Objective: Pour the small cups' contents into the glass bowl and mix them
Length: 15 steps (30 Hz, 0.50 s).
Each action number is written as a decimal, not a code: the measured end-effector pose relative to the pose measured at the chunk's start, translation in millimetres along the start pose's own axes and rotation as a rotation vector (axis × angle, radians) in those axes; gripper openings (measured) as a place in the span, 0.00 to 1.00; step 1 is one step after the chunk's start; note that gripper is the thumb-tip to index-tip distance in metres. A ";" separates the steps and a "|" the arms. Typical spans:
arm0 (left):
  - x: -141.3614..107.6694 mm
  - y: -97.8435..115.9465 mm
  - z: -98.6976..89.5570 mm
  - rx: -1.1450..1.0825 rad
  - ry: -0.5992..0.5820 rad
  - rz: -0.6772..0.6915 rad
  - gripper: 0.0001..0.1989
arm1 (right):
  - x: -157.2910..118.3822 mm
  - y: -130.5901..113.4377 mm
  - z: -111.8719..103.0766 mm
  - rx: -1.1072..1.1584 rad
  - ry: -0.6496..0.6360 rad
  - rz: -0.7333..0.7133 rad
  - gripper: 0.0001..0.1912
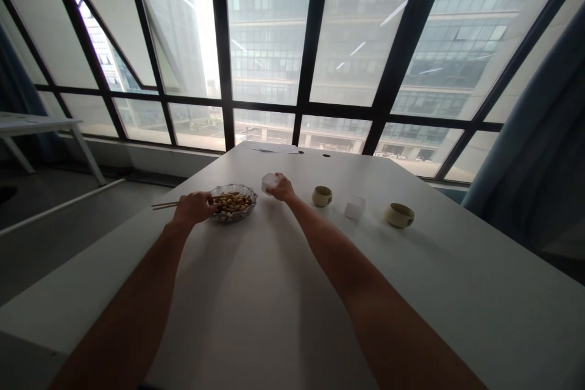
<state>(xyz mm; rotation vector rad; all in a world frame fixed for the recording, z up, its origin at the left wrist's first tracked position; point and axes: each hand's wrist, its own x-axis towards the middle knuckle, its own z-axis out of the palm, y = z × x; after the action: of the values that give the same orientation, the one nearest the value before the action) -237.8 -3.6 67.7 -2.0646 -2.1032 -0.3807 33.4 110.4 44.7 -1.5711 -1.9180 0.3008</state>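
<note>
My left hand (pixel 195 207) is closed around a pair of wooden chopsticks (pixel 165 205), whose front ends reach over a clear glass bowl (pixel 251 209). Small brown pieces, like nuts, fill the bowl (pixel 234 204). Just right of the bowl, my right hand (pixel 282 187) grips a small translucent cup (pixel 269 181) by its right side. Whether the cup touches the table is unclear. Farther right stand a small yellow-green pot (pixel 322 196), another translucent container (pixel 354 208) and a second, similar pot (pixel 399 216).
The white table (pixel 274 292) stretches toward large windows. White paper (pixel 269 147) lies at its far edge, near two dark round holes. Another white table (pixel 36 125) stands at the left, and a blue curtain (pixel 530 116) hangs at the right.
</note>
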 end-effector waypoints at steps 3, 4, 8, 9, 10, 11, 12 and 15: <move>0.2 -0.9 -1.0 -0.024 0.004 -0.098 0.14 | 20.1 -8.8 18.6 -0.042 -0.044 -0.003 0.33; -0.1 -0.7 -0.9 -0.034 0.015 -0.132 0.14 | 25.6 -10.7 22.7 -0.053 -0.056 -0.005 0.30; -1.1 -1.9 0.7 -0.076 0.054 -0.233 0.17 | 40.1 -14.2 26.9 -0.080 -0.108 -0.021 0.30; -1.2 -2.7 1.3 -0.087 0.052 -0.252 0.18 | 40.9 -13.8 24.8 -0.084 -0.122 -0.029 0.35; -1.2 -3.5 1.9 -0.097 0.048 -0.271 0.20 | 40.4 -12.8 21.2 -0.088 -0.132 -0.040 0.40; -1.1 -4.2 2.4 -0.105 0.046 -0.288 0.21 | 38.4 -10.8 15.9 -0.094 -0.134 -0.051 0.44; -0.9 -4.8 2.9 -0.112 0.046 -0.303 0.23 | 35.0 -7.5 8.7 -0.104 -0.125 -0.061 0.46; -0.6 -4.2 3.6 -0.127 0.036 -0.330 0.27 | 17.0 12.0 -24.9 -0.164 -0.038 -0.065 0.39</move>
<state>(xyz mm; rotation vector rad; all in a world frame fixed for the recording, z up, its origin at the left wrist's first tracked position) -241.8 -3.1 63.9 -1.7513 -2.4586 -0.6050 56.4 124.3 62.9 -1.6138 -2.0626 0.1493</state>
